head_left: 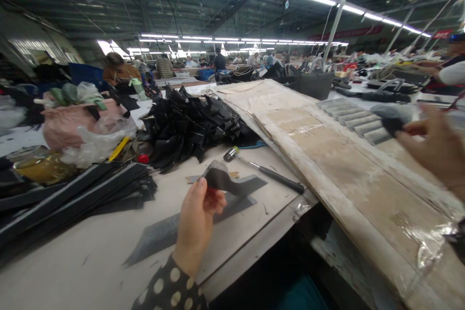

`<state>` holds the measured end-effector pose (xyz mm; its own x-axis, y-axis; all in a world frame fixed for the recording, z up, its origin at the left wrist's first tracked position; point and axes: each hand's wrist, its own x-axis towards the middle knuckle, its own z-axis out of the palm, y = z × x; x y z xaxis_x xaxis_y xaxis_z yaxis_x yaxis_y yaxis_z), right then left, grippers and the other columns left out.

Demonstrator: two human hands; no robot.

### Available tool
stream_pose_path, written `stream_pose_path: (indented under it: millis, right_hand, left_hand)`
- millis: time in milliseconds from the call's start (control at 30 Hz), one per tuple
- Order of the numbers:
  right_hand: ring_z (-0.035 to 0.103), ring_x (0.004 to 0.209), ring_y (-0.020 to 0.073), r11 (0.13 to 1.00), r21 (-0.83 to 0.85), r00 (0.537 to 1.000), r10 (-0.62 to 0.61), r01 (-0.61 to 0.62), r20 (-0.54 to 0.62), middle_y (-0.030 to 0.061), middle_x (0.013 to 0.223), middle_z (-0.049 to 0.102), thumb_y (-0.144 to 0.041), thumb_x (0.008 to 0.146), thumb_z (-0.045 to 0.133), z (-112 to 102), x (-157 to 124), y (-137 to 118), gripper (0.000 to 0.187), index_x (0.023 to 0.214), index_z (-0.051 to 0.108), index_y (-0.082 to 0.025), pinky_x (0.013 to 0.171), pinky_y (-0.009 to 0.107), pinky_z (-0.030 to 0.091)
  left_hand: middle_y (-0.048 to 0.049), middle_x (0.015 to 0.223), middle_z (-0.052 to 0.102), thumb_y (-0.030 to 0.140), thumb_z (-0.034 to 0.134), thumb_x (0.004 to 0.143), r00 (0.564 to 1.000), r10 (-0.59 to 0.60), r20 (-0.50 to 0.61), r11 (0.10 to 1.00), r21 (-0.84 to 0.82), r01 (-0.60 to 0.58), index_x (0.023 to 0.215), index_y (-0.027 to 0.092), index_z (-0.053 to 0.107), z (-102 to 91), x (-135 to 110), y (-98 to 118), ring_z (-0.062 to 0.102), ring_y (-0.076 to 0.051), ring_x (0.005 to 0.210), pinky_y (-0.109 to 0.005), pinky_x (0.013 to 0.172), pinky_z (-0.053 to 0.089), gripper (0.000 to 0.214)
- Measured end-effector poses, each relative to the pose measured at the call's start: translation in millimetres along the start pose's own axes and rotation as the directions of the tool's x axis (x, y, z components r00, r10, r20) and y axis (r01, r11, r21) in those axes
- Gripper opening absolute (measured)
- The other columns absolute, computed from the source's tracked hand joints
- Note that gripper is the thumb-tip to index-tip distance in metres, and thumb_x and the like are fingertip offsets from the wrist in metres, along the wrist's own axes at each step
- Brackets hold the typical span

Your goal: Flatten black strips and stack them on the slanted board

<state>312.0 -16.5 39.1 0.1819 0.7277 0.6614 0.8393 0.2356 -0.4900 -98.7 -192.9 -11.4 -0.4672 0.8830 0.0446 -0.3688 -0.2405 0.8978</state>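
My left hand [198,220], in a polka-dot sleeve, is closed on a dark grey cut leather piece [225,181] held just above the worktable [90,256]. Another long dark piece [163,235] lies flat on the table under it. My right hand [436,147] reaches out to the right over a cardboard-covered board [348,179], its fingers pinched on a dark piece [394,123] near a row of grey strips [348,116]. A hammer [265,170] lies on the table between the two hands.
A heap of black cut pieces [189,123] sits behind the hammer. Long black strips [72,193] lie at the left, beside plastic bags [98,140] and a pink bundle [72,121]. Other people work at far tables; one person [452,70] stands at the right edge.
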Motion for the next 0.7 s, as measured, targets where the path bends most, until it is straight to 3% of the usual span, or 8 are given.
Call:
stream_pose_path:
  millis: [67,133,267,333,433,567,633,700]
  right_hand:
    - [0.057,0.07,0.0154,0.996,0.088,0.939,-0.057,0.028,0.34,0.0087,0.089,0.057,-0.023,0.073,0.062,34,-24,-6,0.052,0.121,0.045,-0.019,0.069,0.028,0.045]
    - [0.06,0.07,0.0159,0.966,0.256,0.801,-0.129,-0.031,0.585,0.0139,0.104,0.053,-0.025,0.071,0.062,62,-45,-17,0.058,0.124,0.04,-0.019,0.065,0.025,0.047]
    - [0.061,0.079,0.0183,0.946,0.324,0.853,-0.189,0.025,0.487,0.0207,0.124,0.038,-0.036,0.074,0.059,75,-62,-59,0.056,0.124,0.043,-0.016,0.069,0.023,0.049]
    - [0.06,0.082,0.0179,0.939,0.316,0.833,-0.282,0.137,0.476,0.0185,0.123,0.04,-0.039,0.076,0.055,67,-65,-94,0.045,0.114,0.052,-0.015,0.071,0.024,0.049]
    - [0.052,0.102,0.0204,0.815,0.508,0.591,-0.562,0.277,0.579,0.0116,0.121,0.046,-0.04,0.078,0.053,58,-79,-158,0.047,0.12,0.048,-0.019,0.086,0.032,0.045]
    - [0.042,0.116,0.0192,0.644,0.746,0.276,-0.758,0.172,0.591,0.0076,0.127,0.046,-0.038,0.072,0.061,72,-102,-227,0.067,0.131,0.034,-0.02,0.098,0.034,0.033]
    - [0.05,0.106,0.0171,0.623,0.777,0.152,-0.779,0.087,0.608,0.0052,0.114,0.055,-0.033,0.072,0.06,87,-105,-242,0.05,0.118,0.048,-0.017,0.093,0.03,0.038]
    - [0.056,0.092,0.0158,0.658,0.752,0.077,-0.753,0.041,0.654,0.0031,0.097,0.062,-0.028,0.074,0.056,103,-103,-245,0.027,0.098,0.059,-0.015,0.086,0.029,0.042]
  left_hand:
    - [0.0008,0.056,0.057,0.04,0.053,0.075,0.999,0.015,0.035,1.0,0.026,-0.016,0.07,0.015,0.051,-3.7,-1,1,0.052,-0.009,0.047,-0.018,0.041,0.039,0.026]
    - [0.0006,0.058,0.058,0.039,0.054,0.074,0.998,0.007,0.056,0.999,0.039,-0.009,0.072,0.015,0.05,-7.6,-2,3,0.053,-0.009,0.048,-0.018,0.041,0.039,0.024]
    - [0.0007,0.06,0.061,0.038,0.057,0.072,0.997,-0.025,0.074,0.998,0.054,0.021,0.077,0.017,0.048,-12.1,-5,3,0.056,-0.011,0.05,-0.018,0.042,0.039,0.023]
    - [0.0003,0.061,0.062,0.039,0.057,0.072,0.996,-0.032,0.085,0.997,0.067,0.027,0.078,0.017,0.048,-11.5,-7,2,0.057,-0.011,0.05,-0.019,0.042,0.04,0.025]
    - [-0.0003,0.061,0.062,0.041,0.057,0.071,0.991,-0.038,0.128,0.996,0.084,0.027,0.076,0.017,0.049,-7.8,-11,2,0.057,-0.012,0.05,-0.02,0.043,0.041,0.026]
    - [-0.0013,0.063,0.061,0.042,0.054,0.074,0.973,-0.032,0.23,0.993,0.118,0.005,0.078,0.016,0.05,-7.8,-16,8,0.057,-0.013,0.054,-0.022,0.046,0.041,0.026]
    - [-0.0032,0.068,0.061,0.044,0.05,0.077,0.947,-0.039,0.318,0.985,0.17,-0.016,0.084,0.017,0.051,-14.9,-17,14,0.058,-0.014,0.06,-0.023,0.05,0.042,0.028]
    - [-0.006,0.08,0.062,0.045,0.049,0.077,0.874,-0.095,0.477,0.942,0.327,-0.076,0.092,0.017,0.053,-26.6,-18,20,0.059,-0.017,0.073,-0.026,0.058,0.045,0.031]
